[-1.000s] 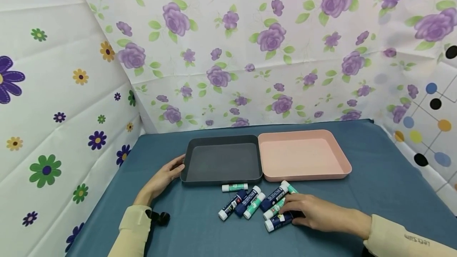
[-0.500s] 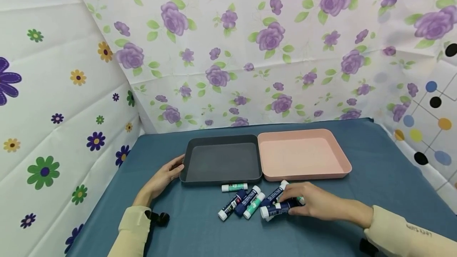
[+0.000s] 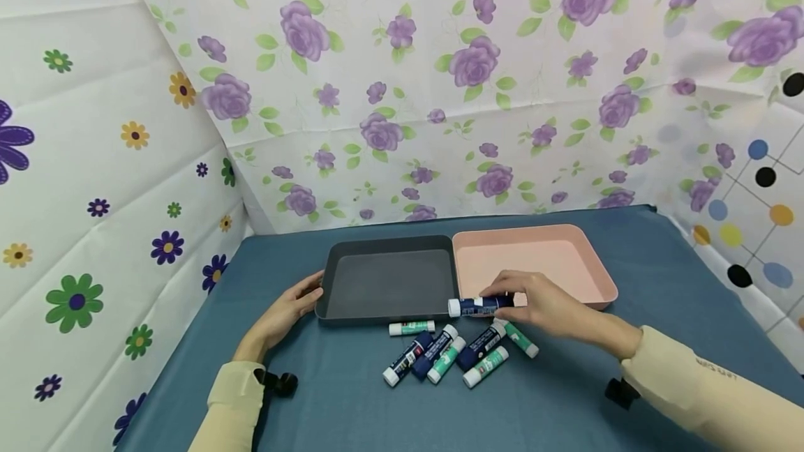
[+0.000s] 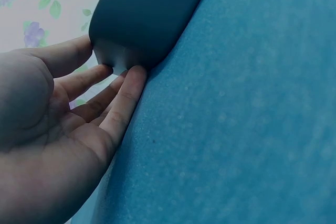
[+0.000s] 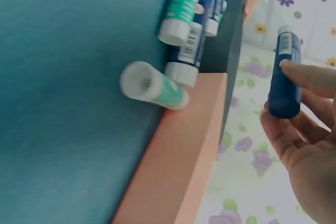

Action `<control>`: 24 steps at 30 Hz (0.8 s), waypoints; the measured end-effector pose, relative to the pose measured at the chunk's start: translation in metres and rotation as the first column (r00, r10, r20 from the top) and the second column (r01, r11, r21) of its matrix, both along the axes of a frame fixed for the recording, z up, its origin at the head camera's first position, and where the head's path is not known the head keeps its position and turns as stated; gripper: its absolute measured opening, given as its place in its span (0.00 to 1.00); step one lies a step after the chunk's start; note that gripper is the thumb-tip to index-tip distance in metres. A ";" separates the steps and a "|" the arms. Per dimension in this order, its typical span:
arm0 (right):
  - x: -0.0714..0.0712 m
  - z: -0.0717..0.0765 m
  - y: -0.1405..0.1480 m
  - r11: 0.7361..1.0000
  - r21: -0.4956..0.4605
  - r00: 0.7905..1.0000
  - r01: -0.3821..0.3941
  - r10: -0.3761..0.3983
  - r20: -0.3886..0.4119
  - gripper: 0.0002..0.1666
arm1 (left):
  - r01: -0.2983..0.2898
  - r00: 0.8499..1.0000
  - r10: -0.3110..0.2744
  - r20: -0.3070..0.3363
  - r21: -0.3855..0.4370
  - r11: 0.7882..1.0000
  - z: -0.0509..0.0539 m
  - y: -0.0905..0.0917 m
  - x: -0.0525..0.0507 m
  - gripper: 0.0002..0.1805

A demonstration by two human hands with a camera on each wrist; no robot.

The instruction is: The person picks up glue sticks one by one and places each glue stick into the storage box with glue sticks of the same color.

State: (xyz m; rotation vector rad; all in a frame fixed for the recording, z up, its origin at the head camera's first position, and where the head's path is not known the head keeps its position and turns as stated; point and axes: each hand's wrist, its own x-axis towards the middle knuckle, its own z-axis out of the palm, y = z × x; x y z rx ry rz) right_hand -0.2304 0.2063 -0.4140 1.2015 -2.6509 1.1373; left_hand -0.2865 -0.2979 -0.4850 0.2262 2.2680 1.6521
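Observation:
My right hand pinches a dark blue glue stick above the near edge of the pink tray. In the right wrist view, thumb and fingers hold that stick by its sides. My left hand rests at the left side of the dark grey tray; in the left wrist view its fairly straight fingers touch the tray's corner. Several blue and green glue sticks lie in front of the trays, among them a green one and a blue one.
The two trays stand side by side on a blue cloth. A small green stick lies along the grey tray's front edge, and another green one below the pink tray. Flowered sheets hang behind and at the left.
My right hand has lifted the blue glue stick from the right end of the group and carried it up toward the trays. The left hand stays at the grey tray.

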 end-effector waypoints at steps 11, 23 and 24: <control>-0.024 0.014 -0.014 0.995 -0.038 0.996 0.094 -0.094 -0.008 0.22 | -0.001 1.000 0.001 -0.008 0.004 1.000 0.002 0.000 -0.001 0.36; -0.044 0.024 -0.021 0.990 0.021 0.990 0.138 -0.139 0.038 0.20 | -0.015 1.000 0.015 -0.002 0.008 1.000 0.001 0.000 0.000 0.35; -0.046 0.025 -0.023 0.990 0.021 0.989 0.138 -0.139 0.047 0.21 | -0.012 1.000 0.012 -0.003 0.006 1.000 0.001 0.000 0.000 0.36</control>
